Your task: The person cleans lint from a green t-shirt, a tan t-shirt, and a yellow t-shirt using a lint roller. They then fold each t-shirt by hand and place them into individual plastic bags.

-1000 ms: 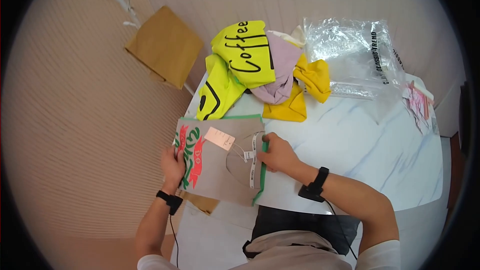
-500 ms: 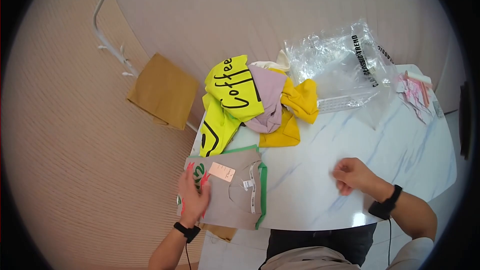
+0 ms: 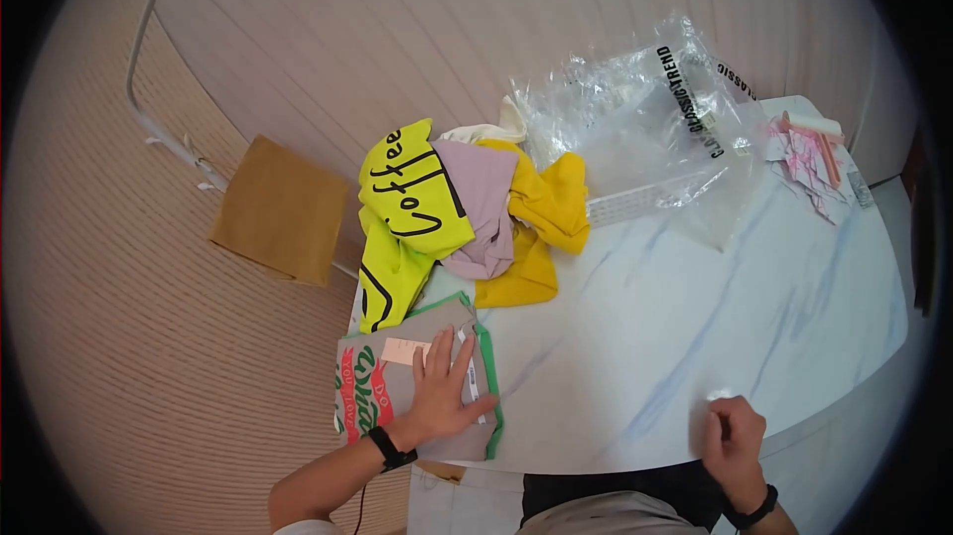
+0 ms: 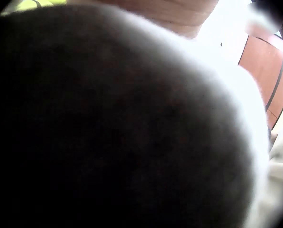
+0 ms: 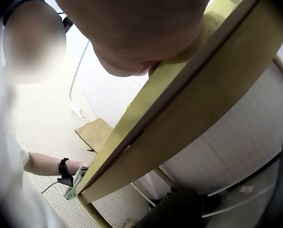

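A folded taupe T-shirt [image 3: 445,317] with green edging and red-and-green lettering lies at the table's left front corner. Spread across it near the collar is my left hand [image 3: 440,401], palm down with fingers straight. A pale pink hang tag [image 3: 402,350] shows beside its fingertips. My right hand [image 3: 735,441] rests at the front edge of the table, loosely curled and holding nothing. In the right wrist view, that hand [image 5: 132,42] is over the table's rim. A dark blur fills most of the left wrist view and hides the left fingers.
Behind the shirt is a heap of garments: a neon yellow one [image 3: 417,198], a lilac one [image 3: 481,198] and a mustard one [image 3: 551,202]. Clear plastic packaging [image 3: 635,128] and crumpled pink paper [image 3: 809,163] lie farther back on the marbled table [image 3: 635,356]. A brown paper bag [image 3: 281,212] hangs at left.
Both hands first held the shirt's sides; it now lies lower on the table. My right hand let go and moved right to the table edge. My left hand slid from the lettering toward the collar.
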Demonstrator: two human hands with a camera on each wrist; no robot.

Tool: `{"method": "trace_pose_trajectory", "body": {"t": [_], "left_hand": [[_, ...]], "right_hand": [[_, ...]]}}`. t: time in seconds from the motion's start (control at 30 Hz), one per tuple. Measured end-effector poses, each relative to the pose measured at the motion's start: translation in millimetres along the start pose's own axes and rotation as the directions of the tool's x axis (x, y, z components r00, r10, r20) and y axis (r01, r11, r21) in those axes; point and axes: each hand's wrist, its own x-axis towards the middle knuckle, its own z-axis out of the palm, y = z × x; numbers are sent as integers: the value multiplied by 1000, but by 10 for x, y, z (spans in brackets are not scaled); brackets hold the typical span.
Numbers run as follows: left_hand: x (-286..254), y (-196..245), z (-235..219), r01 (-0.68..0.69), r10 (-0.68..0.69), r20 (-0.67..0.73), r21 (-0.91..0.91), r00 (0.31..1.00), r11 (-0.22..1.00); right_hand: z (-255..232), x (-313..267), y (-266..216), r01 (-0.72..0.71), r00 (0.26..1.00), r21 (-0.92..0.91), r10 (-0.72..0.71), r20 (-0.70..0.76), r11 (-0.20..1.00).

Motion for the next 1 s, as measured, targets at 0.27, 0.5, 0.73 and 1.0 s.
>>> {"method": "trace_pose_trajectory", "body": {"t": [0.27,0.5,0.73,1.0], "left_hand": [[97,-14,-58,-33,32,31,24,999,999],[28,3,-110,-75,78,51,-65,996,995],[1078,-247,-531,11,-39,-444,-66,895,998],[1871,-530,-449,275,-206,-504,66,839,959]], "right_hand": [[48,79,-27,240,971,-123,-236,43,963],[29,89,-66,239,971,-129,-237,32,962],[47,87,-81,223,974,-153,-224,10,963],[76,71,-43,230,966,-178,-247,-77,957]]}}
